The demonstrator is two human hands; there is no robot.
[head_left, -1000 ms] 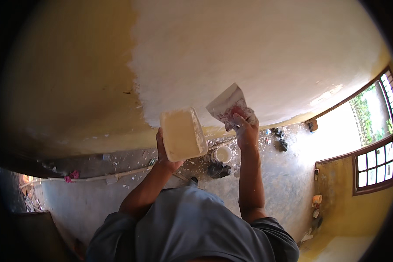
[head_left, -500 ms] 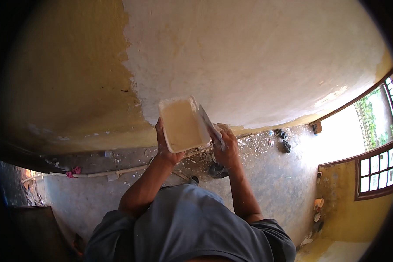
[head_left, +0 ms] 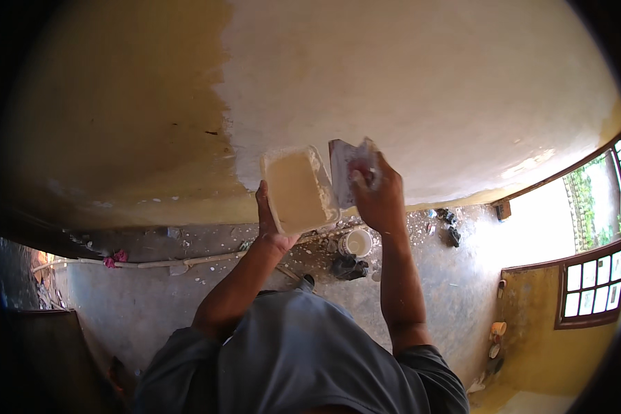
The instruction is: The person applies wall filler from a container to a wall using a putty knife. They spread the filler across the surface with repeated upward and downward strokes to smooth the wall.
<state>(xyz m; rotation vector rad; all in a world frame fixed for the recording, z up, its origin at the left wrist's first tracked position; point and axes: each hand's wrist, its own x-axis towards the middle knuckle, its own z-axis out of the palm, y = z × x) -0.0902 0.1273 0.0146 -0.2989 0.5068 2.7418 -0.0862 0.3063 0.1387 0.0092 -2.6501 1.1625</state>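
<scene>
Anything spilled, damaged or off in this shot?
Yes. White flecks litter the floor around the white bucket, like dropped or scraped-off material. A dark mark, possibly a chip, breaks the yellow part of the wall. The tub in the left hand is smeared, but no spill from it shows.

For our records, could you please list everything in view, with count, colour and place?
tub: one, whitish, cream-filled, centre
scraper: one, greyish, right of tub
wall: one, yellow left, whitish right, ahead
bucket: one, white, floor, near centre
bundles: at least two, black, floor
pole: one, pale, along floor
cloth: one, pink, at pole, left
container: one, orange, floor, far right
window: one, brown-framed, far right
opening: one, bright, right
floor: one, grey, white-flecked, below
shirt: one, grey, lower centre
left hand: one, bare, holding tub
right hand: one, bare, holding scraper
</scene>
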